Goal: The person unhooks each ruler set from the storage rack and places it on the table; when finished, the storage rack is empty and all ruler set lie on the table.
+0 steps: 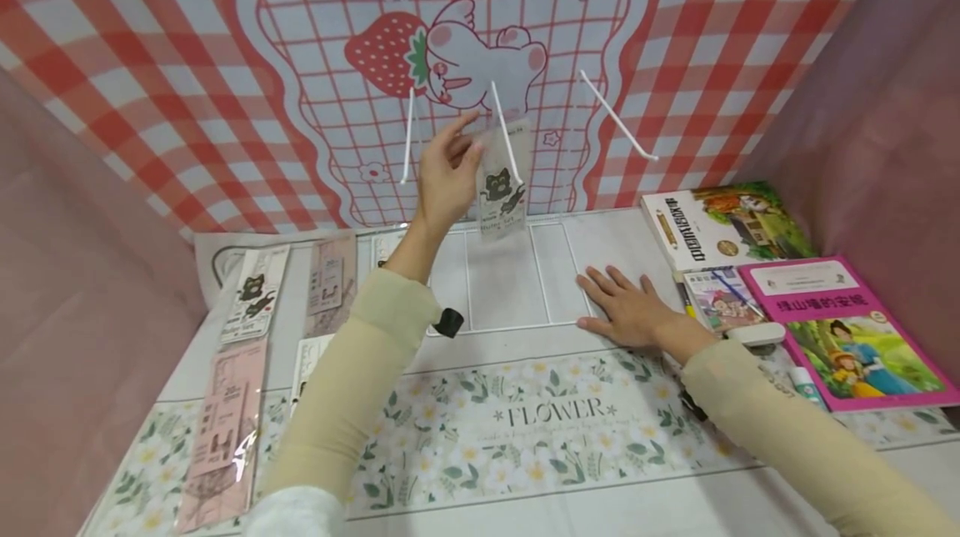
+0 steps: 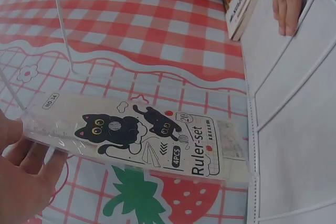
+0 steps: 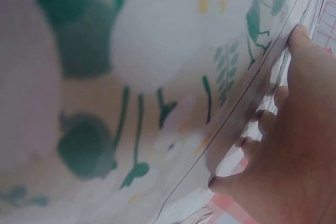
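Observation:
My left hand [image 1: 448, 178] pinches the upper end of a clear-wrapped ruler set [image 1: 501, 202] printed with black cats. The pack hangs upright beside the middle white hook [image 1: 506, 130]; whether the hook passes through it, I cannot tell. In the left wrist view, the fingers [image 2: 39, 163] hold one end of the ruler set [image 2: 131, 135], and the words "Ruler-set" show at the other. My right hand [image 1: 626, 308] rests on the white tabletop, fingers spread, holding nothing. In the right wrist view, the same hand [image 3: 294, 145] lies along the table edge strip.
Two more white hooks, left [image 1: 407, 137] and right [image 1: 618, 116], jut from the strawberry-print backdrop. At left lie a cat ruler set [image 1: 253, 293], a pink ruler pack [image 1: 223, 429] and other packs. Books [image 1: 727, 224], a pink-bordered book [image 1: 855, 337] and a glue stick [image 1: 807, 387] lie at right.

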`<action>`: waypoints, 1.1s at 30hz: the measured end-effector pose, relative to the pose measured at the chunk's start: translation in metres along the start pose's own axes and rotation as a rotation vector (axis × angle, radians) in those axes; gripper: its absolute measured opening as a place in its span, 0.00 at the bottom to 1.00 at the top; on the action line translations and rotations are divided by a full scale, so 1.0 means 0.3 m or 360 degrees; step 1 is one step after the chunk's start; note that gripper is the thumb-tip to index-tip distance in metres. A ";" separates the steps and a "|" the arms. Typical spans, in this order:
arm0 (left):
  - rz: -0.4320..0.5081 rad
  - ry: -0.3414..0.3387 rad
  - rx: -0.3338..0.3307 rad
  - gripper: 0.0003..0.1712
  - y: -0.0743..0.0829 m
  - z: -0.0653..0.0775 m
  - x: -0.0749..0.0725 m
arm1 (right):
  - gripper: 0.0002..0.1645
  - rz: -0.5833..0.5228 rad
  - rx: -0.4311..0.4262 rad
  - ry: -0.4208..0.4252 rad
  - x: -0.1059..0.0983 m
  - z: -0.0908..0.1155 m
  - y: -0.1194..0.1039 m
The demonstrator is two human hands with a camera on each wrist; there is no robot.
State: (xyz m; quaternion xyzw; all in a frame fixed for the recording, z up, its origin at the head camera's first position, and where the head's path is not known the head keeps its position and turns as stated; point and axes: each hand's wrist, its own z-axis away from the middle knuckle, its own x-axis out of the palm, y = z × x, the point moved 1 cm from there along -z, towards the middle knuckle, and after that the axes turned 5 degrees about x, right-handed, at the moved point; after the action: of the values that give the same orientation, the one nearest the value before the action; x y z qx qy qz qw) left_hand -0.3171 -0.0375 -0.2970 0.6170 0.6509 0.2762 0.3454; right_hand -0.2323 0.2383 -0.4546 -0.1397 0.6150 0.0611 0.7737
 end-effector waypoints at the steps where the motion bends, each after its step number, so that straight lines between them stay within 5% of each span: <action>1: -0.0004 0.0039 0.0031 0.21 0.001 -0.001 0.001 | 0.47 0.0002 -0.0003 0.0004 0.000 -0.001 -0.001; 6: -0.0025 0.0152 0.0055 0.15 0.008 0.000 -0.009 | 0.47 0.0012 0.0007 -0.0002 0.000 -0.005 -0.004; 11: -0.0038 0.0153 0.0049 0.14 0.017 0.013 -0.018 | 0.47 0.0015 0.0039 -0.0025 -0.006 -0.007 -0.009; 20: -0.0215 0.0006 -0.0039 0.13 0.062 0.097 -0.046 | 0.48 0.0011 0.0039 -0.0031 -0.003 -0.009 -0.007; 27: -0.0166 -0.0126 0.0147 0.12 0.127 0.182 -0.050 | 0.48 0.0023 0.0034 -0.0027 0.004 -0.010 -0.004; 33: -0.0132 -0.0216 0.0150 0.11 0.189 0.222 -0.053 | 0.48 0.0031 0.0028 -0.0008 -0.002 -0.002 -0.005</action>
State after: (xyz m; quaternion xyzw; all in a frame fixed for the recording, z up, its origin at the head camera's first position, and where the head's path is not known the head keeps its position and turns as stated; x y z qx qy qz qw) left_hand -0.2298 -0.0530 -0.2912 0.6224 0.6633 0.1884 0.3704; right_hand -0.2325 0.2367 -0.4538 -0.1267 0.6149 0.0636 0.7757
